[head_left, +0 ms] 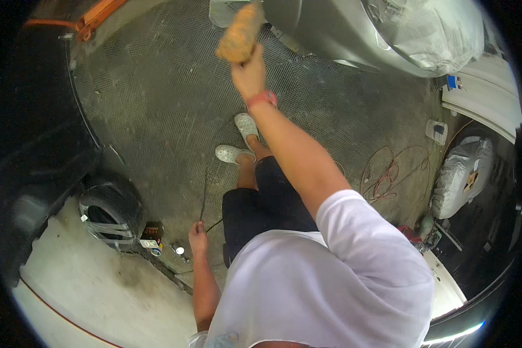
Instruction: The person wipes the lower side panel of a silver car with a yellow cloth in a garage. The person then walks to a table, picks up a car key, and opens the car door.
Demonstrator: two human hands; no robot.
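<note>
My right hand (pixel 250 74), with a red band at its wrist, is stretched far forward and closed around a mottled orange-and-grey, fuzzy-looking oblong thing (pixel 239 36). It is slightly blurred, so its exact kind does not show. Its upper end is near a silver-grey car body panel (pixel 325 32). Low at my left side, my left hand (pixel 198 236) is closed on a thin dark cord (pixel 204 194). The cord runs up across the floor from the fingers, and another dark stretch shows beside my shorts.
A tire (pixel 111 209) with grey tape lies at left beside a small dark box (pixel 151 233). Orange metal equipment (pixel 95 17) stands at far left. A red hose (pixel 391 177) lies coiled on the textured floor (pixel 156 87). At right sits a silver-wrapped round bundle (pixel 463 177).
</note>
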